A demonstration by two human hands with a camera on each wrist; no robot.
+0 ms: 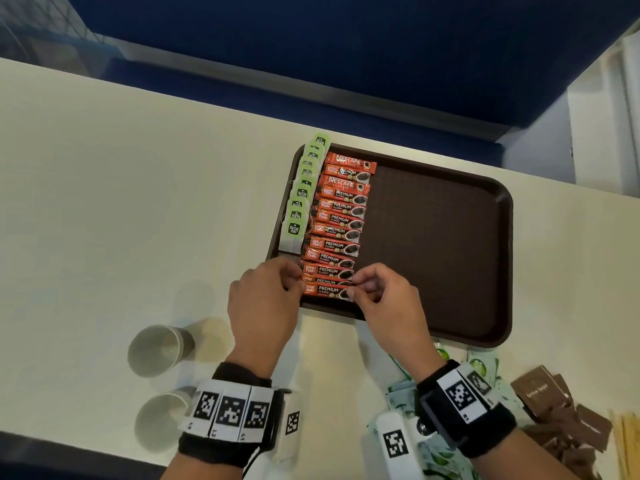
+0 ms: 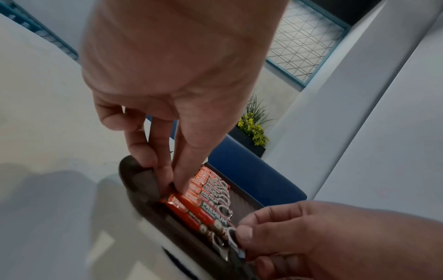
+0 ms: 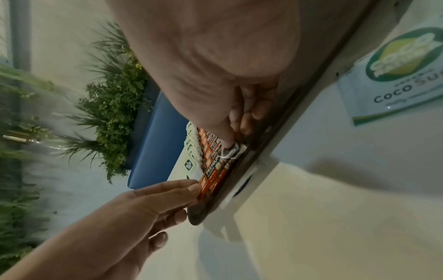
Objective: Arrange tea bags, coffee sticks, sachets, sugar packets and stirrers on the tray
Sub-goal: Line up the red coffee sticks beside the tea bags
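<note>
Both hands, left [image 1: 266,289] and right [image 1: 379,292], are pinching the nearest coffee stick [image 1: 325,290] at the tray's [image 1: 450,258] 7 o'clock corner. Tea bags [image 1: 304,192] are lying done at 9 o'clock; sachets [image 1: 440,455], sugar packets [image 1: 568,420] and stirrers [image 1: 625,445] are waiting on the tabletop [image 1: 138,202].

Cream tabletop [image 1: 104,202] carrying a tray, cups and loose packets

A dark brown tray [image 1: 450,237] sits near the far edge, right of the middle. Two paper cups [image 1: 157,349] stand near the front edge at the left. Toward the front right corner lie green-and-white Coco Sugar sachets [image 1: 485,368], then a heap of brown sugar packets [image 1: 561,410], then pale wooden stirrers [image 1: 623,441] beside them.
</note>
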